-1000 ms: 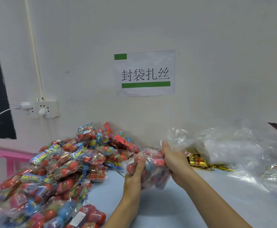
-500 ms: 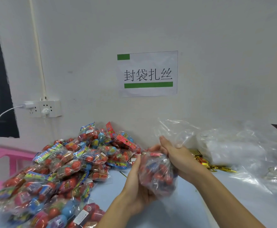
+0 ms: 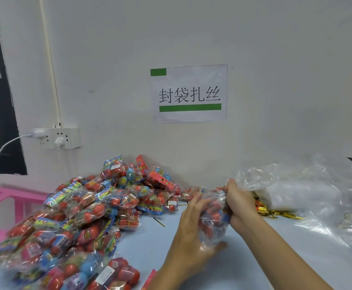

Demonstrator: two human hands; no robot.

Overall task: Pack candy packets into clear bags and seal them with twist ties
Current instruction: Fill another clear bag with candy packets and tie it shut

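Right hand (image 3: 239, 203) grips the gathered neck of a clear bag (image 3: 212, 218) stuffed with red and blue candies, held upright above the pale blue table (image 3: 254, 266). Left hand (image 3: 194, 237) cups the bag's underside. Left of the bag, a big heap of candy packets (image 3: 83, 216); right of it, gold twist ties (image 3: 273, 212) and empty clear bags (image 3: 309, 191).

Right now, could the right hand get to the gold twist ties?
Probably not yet: the right hand grips the neck of the candy bag. The twist ties lie uncovered just beyond it, so once it lets go, yes.
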